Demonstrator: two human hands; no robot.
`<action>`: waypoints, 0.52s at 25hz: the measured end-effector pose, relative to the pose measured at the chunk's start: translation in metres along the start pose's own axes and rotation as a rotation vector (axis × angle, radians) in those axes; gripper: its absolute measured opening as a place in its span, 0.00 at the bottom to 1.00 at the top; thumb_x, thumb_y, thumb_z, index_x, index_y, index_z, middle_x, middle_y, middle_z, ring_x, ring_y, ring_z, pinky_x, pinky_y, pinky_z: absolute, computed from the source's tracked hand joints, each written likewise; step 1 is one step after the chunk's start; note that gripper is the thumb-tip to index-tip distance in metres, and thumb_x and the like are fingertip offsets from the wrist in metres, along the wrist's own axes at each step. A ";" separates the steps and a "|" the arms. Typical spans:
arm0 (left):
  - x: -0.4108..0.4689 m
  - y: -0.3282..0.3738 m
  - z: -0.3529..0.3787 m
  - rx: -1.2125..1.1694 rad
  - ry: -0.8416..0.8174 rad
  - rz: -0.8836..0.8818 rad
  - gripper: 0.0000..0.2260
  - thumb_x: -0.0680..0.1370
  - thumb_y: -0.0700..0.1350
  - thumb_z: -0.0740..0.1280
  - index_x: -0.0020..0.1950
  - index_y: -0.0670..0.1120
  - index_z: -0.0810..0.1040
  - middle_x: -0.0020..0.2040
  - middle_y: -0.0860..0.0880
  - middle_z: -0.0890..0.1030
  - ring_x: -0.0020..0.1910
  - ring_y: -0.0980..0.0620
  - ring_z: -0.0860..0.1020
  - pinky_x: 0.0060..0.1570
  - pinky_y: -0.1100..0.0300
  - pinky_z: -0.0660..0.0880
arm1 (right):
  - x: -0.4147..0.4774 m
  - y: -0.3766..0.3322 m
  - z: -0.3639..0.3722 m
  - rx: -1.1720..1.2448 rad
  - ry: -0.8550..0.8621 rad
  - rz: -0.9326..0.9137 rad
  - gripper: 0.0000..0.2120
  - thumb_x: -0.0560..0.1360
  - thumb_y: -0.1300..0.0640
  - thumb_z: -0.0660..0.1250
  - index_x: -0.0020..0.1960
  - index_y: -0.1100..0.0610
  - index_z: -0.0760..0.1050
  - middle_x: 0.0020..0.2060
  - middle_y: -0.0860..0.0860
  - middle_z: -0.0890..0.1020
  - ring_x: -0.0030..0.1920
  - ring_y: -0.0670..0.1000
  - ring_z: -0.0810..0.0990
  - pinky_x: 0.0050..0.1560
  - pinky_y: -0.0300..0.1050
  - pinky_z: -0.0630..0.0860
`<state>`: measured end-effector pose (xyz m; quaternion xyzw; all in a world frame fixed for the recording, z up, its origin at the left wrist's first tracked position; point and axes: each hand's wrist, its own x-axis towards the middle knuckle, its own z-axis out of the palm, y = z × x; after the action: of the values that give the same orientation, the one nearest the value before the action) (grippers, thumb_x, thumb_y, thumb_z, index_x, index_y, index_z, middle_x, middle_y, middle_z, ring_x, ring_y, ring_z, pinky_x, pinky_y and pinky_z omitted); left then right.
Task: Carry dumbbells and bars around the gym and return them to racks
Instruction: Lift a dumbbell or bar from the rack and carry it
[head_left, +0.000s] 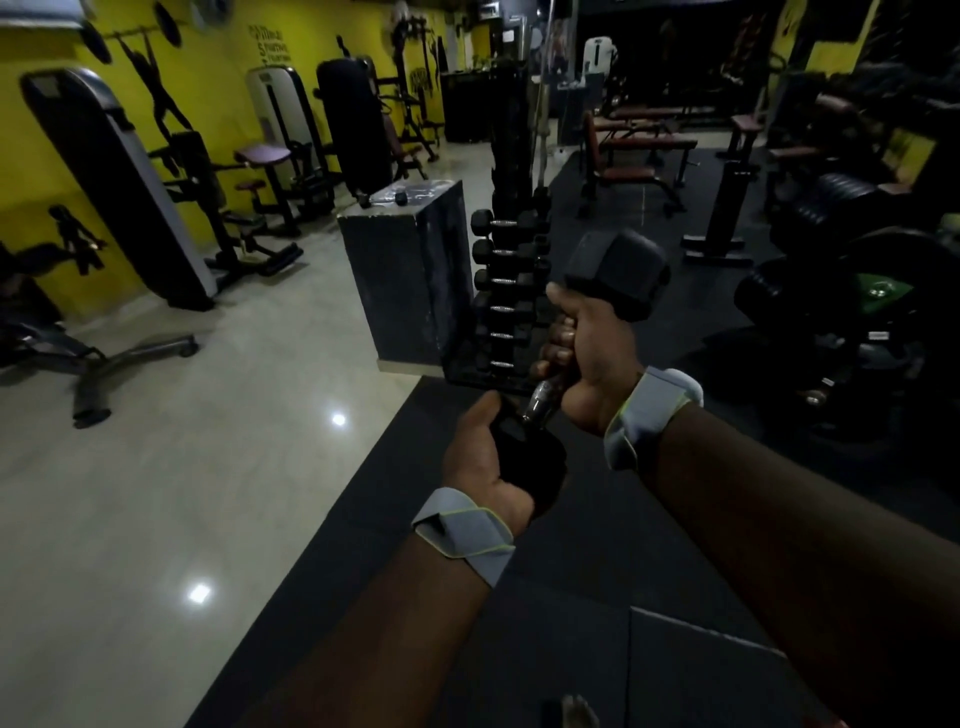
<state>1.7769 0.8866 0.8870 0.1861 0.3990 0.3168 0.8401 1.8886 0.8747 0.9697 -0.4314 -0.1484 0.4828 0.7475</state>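
I hold one black hex dumbbell (618, 275) tilted in front of me, its far head up and to the right. My right hand (587, 358) is wrapped around its chrome handle. My left hand (488, 457) cups the near black head from below. Both wrists wear grey bands. Straight ahead, just beyond the dumbbell, stands a tall vertical dumbbell rack (506, 291) with several small black dumbbells stacked on its tiers.
A dark stone block (410, 275) with a small dumbbell (382, 198) on top stands left of the rack. Machines line the yellow wall at left. Benches (639, 150) stand at the back. A rack of large dumbbells (841, 249) fills the right. Black rubber mat underfoot, glossy tile to the left.
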 end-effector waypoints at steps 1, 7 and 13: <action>0.023 0.015 0.007 -0.006 0.017 0.013 0.18 0.68 0.52 0.74 0.56 0.50 0.81 0.38 0.45 0.80 0.32 0.44 0.80 0.40 0.48 0.80 | 0.026 -0.002 0.005 -0.002 -0.015 0.002 0.24 0.80 0.53 0.69 0.29 0.50 0.63 0.22 0.45 0.62 0.21 0.46 0.58 0.29 0.40 0.60; 0.148 0.104 0.061 -0.036 0.061 0.064 0.28 0.60 0.46 0.77 0.60 0.46 0.83 0.46 0.42 0.82 0.38 0.42 0.82 0.50 0.43 0.79 | 0.200 -0.024 0.041 0.004 -0.089 0.065 0.23 0.80 0.52 0.69 0.30 0.50 0.63 0.21 0.45 0.63 0.20 0.45 0.59 0.29 0.40 0.61; 0.261 0.191 0.095 -0.104 0.060 0.126 0.24 0.64 0.44 0.74 0.61 0.45 0.82 0.48 0.42 0.82 0.39 0.42 0.82 0.49 0.49 0.79 | 0.352 -0.032 0.091 -0.050 -0.156 0.114 0.22 0.79 0.51 0.70 0.30 0.50 0.64 0.22 0.45 0.64 0.20 0.45 0.60 0.30 0.41 0.62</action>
<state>1.9042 1.1981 0.9094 0.1576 0.3945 0.3945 0.8148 2.0218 1.2147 0.9791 -0.4184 -0.1935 0.5529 0.6941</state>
